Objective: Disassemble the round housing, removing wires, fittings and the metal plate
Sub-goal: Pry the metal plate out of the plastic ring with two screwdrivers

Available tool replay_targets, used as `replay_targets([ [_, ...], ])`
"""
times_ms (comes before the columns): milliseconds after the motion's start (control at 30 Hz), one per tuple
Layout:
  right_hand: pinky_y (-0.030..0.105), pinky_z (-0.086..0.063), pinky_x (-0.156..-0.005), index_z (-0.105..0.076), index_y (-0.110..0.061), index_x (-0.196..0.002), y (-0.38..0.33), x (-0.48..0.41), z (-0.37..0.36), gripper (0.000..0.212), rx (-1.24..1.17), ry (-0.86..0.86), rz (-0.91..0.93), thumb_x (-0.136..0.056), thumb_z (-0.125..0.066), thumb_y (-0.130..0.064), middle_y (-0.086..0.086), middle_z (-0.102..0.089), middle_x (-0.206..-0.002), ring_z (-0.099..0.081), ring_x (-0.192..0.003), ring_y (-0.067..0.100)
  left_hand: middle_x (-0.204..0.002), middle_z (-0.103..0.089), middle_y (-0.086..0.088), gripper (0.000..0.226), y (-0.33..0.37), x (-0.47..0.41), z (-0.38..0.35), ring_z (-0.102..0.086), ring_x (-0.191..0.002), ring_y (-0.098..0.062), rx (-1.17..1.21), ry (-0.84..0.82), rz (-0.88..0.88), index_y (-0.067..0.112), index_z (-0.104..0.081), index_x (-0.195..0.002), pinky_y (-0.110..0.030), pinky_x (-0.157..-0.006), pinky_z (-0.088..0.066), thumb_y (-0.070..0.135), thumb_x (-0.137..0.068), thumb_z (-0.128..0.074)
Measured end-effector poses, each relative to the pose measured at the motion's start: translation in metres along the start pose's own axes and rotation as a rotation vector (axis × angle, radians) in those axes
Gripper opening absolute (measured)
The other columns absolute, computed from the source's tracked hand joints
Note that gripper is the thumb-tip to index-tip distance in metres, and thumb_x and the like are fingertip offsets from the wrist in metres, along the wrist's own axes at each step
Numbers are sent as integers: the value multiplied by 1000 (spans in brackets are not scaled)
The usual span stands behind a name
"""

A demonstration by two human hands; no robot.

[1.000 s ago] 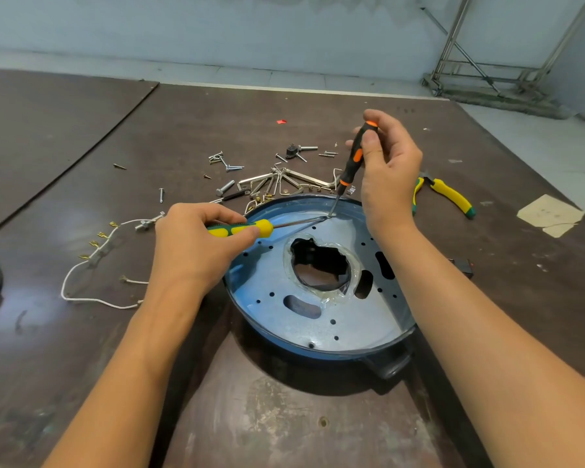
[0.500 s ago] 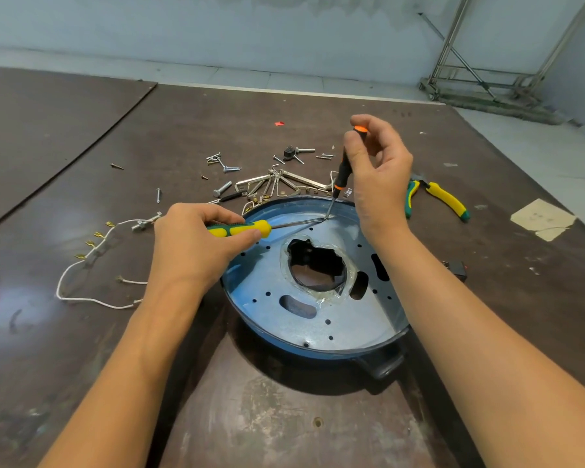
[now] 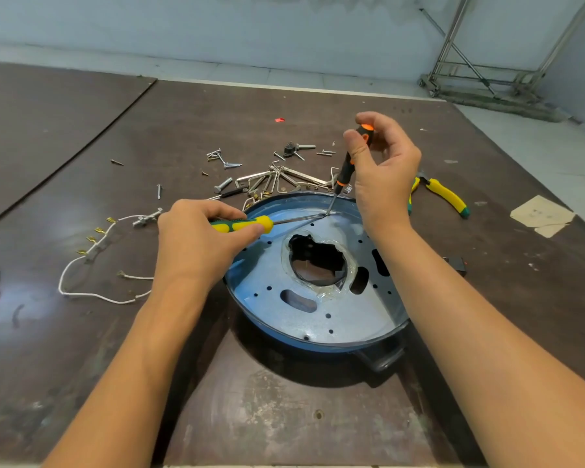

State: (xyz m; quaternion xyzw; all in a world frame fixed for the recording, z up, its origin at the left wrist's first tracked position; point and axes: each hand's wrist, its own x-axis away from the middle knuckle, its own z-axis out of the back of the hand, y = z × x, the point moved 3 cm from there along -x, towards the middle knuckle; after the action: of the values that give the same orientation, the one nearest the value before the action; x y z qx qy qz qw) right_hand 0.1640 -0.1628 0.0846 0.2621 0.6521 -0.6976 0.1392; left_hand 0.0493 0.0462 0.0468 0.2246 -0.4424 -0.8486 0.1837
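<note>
View: head cam, the only one.
Round housing [image 3: 318,345]: lay mid-table [image 3: 284,417], open side up, between both forearms.
Metal plate [image 3: 352,315]: seated inside the housing, not yet out; ragged centre hole, slots, small holes.
L hand [image 3: 196,241]: fingers curled round yellow-green screwdriver [image 3: 247,225]; shaft nearly flat, pointing right.
R hand [image 3: 382,170]: thumb and fingertips pinched orange-black screwdriver [image 3: 348,163] near its top; shaft steep, tip down.
Key relation: both tips met at plate's far edge, beyond centre hole; work pt lay right of L grip, below R grip. R hand nearer. What sat there was too small to tell.
Surroundings: white wire [image 3: 92,241] w/ terminals left of housing; loose screws and fittings [image 3: 277,177] behind; pliers [image 3: 446,195] right.
Obstruction: none seen; housing wall close behind tips, judged to limit prying room.
</note>
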Motion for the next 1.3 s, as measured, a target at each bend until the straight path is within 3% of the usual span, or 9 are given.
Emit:
replay_targets([
  [200,32,-57,-86,-62,-1,-125,6,-3,-3,27,-134,-22,-85,-107,-41,0,17,-65,-106,-65,-98,24,-77,-69,9,31,0,1,1,-60,-73,-4,-10,11,-24,26,-78,-81,-15,-55,-40,49,-64,-90],
  [333,25,-53,-82,-68,-9,-119,2,-1,-3,21,25,-33,8,-99,-65,-12,17,-60,-109,-58,-91,14,-77,-68,9,31,-1,0,0,-59,-72,-3,-14,10,-23,28,-77,-81,-15,-55,-40,50,-64,-90],
  [400,33,-56,-89,-69,-11,-121,4,0,-3,26,50,-52,22,-95,-69,-7,12,-63,-108,-60,-93,16,-75,-67,11,30,-1,0,0,-59,-71,-2,-16,11,-26,29,-76,-79,-14,-54,-39,50,-63,-90],
  [567,54,-56,-98,-62,-16,-127,5,0,-4,30,-18,-90,-45,-104,-50,-2,20,-67,-123,-65,-114,37,-77,-68,11,28,-2,-1,0,-60,-74,-2,-14,13,-26,33,-74,-76,-16,-56,-42,51,-63,-91],
  [733,32,-55,-77,-67,-10,-114,-1,4,-4,20,55,-61,55,-94,-71,-10,22,-64,-103,-60,-88,14,-76,-68,9,29,-3,-1,-1,-59,-71,-3,-14,21,-24,32,-74,-76,-15,-54,-39,51,-63,-91],
  [900,31,-58,-93,-61,-2,-126,4,0,-3,26,-87,-53,-25,-102,-53,4,18,-67,-110,-68,-104,26,-75,-67,11,30,-2,0,-1,-59,-70,-3,-15,21,-34,31,-75,-77,-14,-54,-38,52,-63,-90],
  [1067,23,-51,-75,-69,-7,-119,1,1,-4,27,42,-61,39,-92,-74,-8,26,-63,-109,-59,-89,13,-75,-67,11,31,-2,-1,-2,-59,-71,-4,-14,22,-32,29,-76,-79,-15,-54,-39,51,-63,-90],
  [1233,40,-57,-99,-62,-2,-130,5,-1,-5,31,-51,-70,-14,-101,-54,4,23,-67,-119,-68,-110,33,-74,-68,10,33,-2,1,0,-60,-72,-5,-6,30,-55,26,-78,-81,-16,-56,-42,52,-64,-90],
  [1300,30,-56,-93,-64,-4,-127,2,1,-7,27,-11,-71,5,-100,-59,-4,23,-66,-120,-65,-107,26,-74,-67,10,32,-2,1,0,-60,-72,-5,-5,32,-56,27,-77,-81,-16,-56,-42,51,-64,-90],
])
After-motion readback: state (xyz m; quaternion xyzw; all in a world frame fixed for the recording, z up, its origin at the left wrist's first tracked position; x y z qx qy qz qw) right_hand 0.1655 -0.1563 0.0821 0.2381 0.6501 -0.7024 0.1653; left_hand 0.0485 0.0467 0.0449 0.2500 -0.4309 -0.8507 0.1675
